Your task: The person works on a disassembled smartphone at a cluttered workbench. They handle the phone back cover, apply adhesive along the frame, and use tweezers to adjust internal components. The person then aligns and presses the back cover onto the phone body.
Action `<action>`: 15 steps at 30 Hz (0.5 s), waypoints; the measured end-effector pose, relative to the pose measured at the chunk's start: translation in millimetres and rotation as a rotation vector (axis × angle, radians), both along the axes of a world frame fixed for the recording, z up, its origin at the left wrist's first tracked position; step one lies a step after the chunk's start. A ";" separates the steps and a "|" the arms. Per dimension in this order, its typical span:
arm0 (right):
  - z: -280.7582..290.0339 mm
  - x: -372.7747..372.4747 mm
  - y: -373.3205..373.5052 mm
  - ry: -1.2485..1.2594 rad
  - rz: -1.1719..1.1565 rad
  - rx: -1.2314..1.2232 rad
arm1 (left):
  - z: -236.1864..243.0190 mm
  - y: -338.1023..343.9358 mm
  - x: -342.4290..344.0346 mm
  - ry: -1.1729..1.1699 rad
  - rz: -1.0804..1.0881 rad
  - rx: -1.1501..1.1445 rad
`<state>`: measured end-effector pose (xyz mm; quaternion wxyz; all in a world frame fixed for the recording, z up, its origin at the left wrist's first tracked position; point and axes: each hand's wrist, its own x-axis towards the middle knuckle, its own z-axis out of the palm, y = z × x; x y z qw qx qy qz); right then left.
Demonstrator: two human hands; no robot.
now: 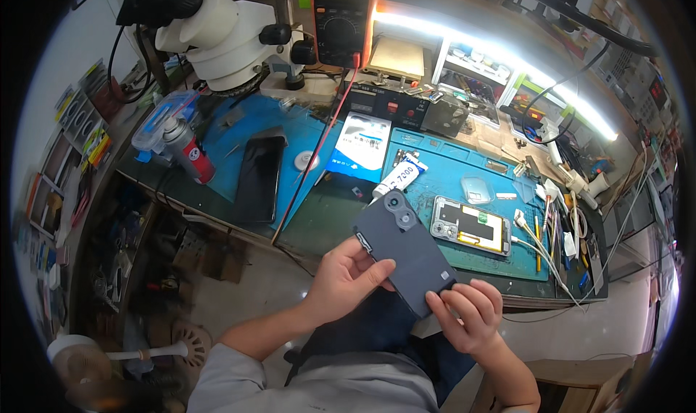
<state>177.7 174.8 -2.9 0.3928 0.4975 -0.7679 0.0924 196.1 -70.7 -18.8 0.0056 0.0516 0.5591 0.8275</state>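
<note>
A dark grey phone back panel [406,261] with a camera island is tilted in front of me over the bench edge. My left hand [348,279] grips its left side near a small metal piece, and my right hand [467,311] holds its lower right corner. Beyond it, an opened phone [471,226] lies face down on the blue mat, its inner parts showing, with a white cable at its right end. A white glue tube [397,177] lies just above the panel. A black phone [259,177] rests at the left.
A white microscope [221,40], an orange-cased meter [341,18] and a power unit [391,105] stand behind. A spray can [190,152] and plastic box [156,130] are left; several pens, cables and tools [562,239] lie right. A white fan [87,362] stands lower left.
</note>
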 end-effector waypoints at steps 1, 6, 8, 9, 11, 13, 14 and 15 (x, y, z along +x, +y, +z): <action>0.1 2.4 -1.5 -0.060 -0.009 -0.008 | -0.9 -1.7 1.2 -0.003 0.025 -0.027; 3.8 15.8 -11.1 -0.669 -0.148 -0.465 | 4.1 -6.5 13.6 -0.069 -0.009 -0.082; 2.3 20.1 -4.2 -1.174 -0.169 -0.565 | 6.9 -2.8 16.6 -0.073 -0.057 -0.117; -0.8 22.0 -0.3 -1.426 -0.173 -0.616 | 8.4 -0.8 18.5 -0.068 -0.068 -0.145; -7.6 24.6 3.3 -1.580 -0.062 -0.757 | 8.7 1.0 19.3 -0.079 -0.095 -0.165; -2.7 25.0 8.0 -1.651 -0.054 -0.761 | 8.4 0.6 19.3 -0.115 -0.129 -0.144; -2.5 25.6 10.0 -1.649 -0.051 -0.759 | 8.5 1.5 19.6 -0.120 -0.139 -0.151; -2.4 26.2 11.9 -1.646 -0.047 -0.757 | 9.1 2.9 20.0 -0.125 -0.149 -0.158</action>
